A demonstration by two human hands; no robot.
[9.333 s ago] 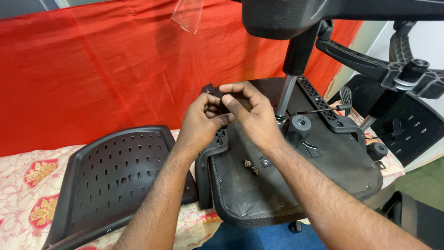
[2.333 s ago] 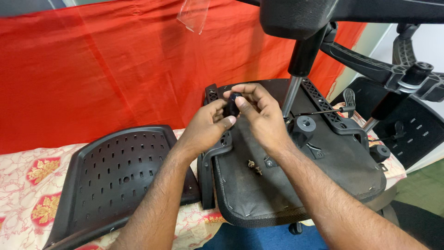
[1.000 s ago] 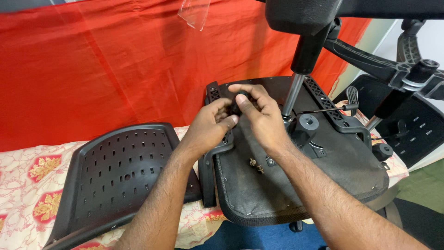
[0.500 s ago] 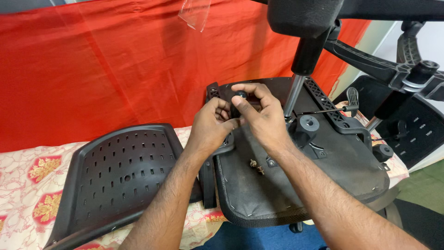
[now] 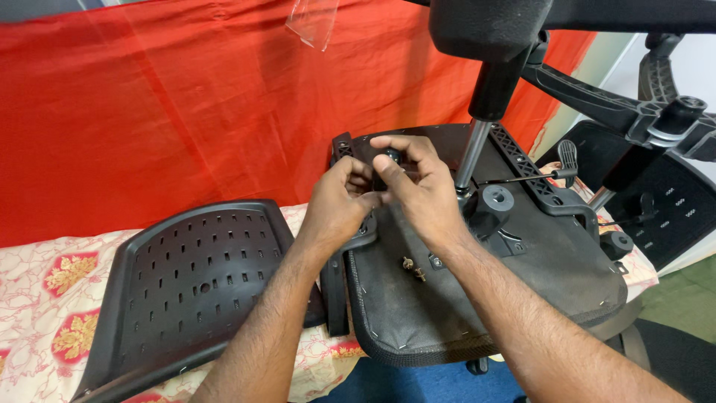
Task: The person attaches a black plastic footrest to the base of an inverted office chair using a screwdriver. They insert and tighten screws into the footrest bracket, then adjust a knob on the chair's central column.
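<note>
Hands: left hand (image 5: 339,205), right hand (image 5: 418,190) | pinch small round black knob (image 5: 391,157) (glossy plastic)

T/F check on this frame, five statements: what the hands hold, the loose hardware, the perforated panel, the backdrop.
1. Both hands meet at a small black part above the upturned seat. True: the left hand and right hand pinch the small black part over the seat underside.
2. Small brass-coloured screws lie on the seat underside. True: the screws lie near the right wrist.
3. The perforated black panel stands upright on the seat. False: the perforated panel lies on the patterned cloth, left of the seat.
4. The backdrop is blue. False: the backdrop cloth is red.
5. The right hand grips the metal cylinder. False: the metal cylinder stands free beside it.
</note>
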